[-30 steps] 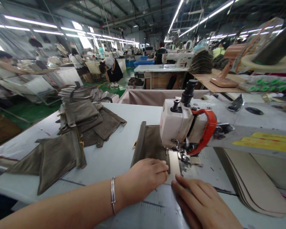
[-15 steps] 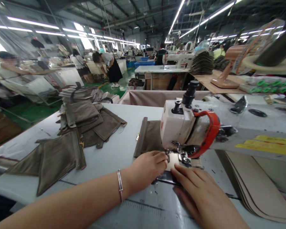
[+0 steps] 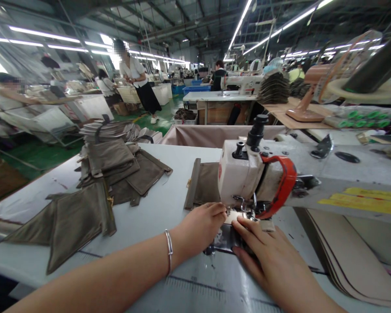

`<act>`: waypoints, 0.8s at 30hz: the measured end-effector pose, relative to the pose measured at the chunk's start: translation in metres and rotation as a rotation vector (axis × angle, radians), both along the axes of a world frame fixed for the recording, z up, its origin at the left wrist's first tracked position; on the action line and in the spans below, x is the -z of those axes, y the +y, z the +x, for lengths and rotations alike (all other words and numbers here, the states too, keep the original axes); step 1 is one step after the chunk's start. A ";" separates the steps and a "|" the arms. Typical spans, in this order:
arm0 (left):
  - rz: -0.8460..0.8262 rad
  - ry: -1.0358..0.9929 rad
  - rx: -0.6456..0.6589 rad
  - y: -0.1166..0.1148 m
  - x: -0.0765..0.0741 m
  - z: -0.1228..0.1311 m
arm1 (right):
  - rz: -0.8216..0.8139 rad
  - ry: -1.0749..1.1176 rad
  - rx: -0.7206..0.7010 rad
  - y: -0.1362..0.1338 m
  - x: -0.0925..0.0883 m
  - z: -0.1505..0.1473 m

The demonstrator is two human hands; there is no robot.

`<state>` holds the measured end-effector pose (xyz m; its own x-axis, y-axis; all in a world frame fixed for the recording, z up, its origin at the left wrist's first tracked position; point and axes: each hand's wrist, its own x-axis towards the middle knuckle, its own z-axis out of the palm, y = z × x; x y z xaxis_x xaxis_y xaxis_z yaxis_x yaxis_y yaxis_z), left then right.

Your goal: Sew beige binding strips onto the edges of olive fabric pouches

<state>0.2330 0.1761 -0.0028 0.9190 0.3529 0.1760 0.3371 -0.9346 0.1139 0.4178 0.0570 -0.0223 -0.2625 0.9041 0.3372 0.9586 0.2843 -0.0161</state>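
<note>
At the far left, a person in a white top (image 3: 6,100) sits among cluttered work surfaces. Nearer, on the pale counter (image 3: 159,226), a brown pouch (image 3: 78,217) lies with its zipped edge to the right, partly over another piece. Just behind it is a loose heap of brown pouches (image 3: 112,156), and behind that a stack of flat pieces (image 3: 107,131) with a dark strap across it. Farther back, a person in a black skirt (image 3: 133,74) stands on the green floor.

Right of the heap, a brown fabric piece (image 3: 207,182) lies flat, its right side hidden by the head of the sewing machine (image 3: 236,171); a gold zipper pull (image 3: 189,182) shows at its left edge. The left hand (image 3: 202,228), a silver bracelet (image 3: 168,252) on its wrist, has its fingers bent close together at the piece's near edge; whether they pinch it, I cannot tell. Beside those fingertips, a pale strip (image 3: 235,216) lies under the machine head. The right hand (image 3: 269,248) is spread low and flattish, fingertips on the strip, thumb apart. Above it curves a red guard (image 3: 285,184). At the right lie pale round-ended panels (image 3: 352,256), overlapping.
</note>
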 end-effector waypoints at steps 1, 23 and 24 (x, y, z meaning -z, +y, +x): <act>0.005 -0.002 -0.001 0.001 0.001 0.000 | -0.004 0.001 0.002 0.000 0.000 0.000; -0.029 -0.071 -0.017 -0.004 -0.001 -0.001 | -0.009 0.067 -0.003 -0.001 0.002 -0.009; -0.021 -0.069 -0.014 -0.004 -0.001 -0.001 | -0.007 0.065 -0.001 0.000 0.002 -0.010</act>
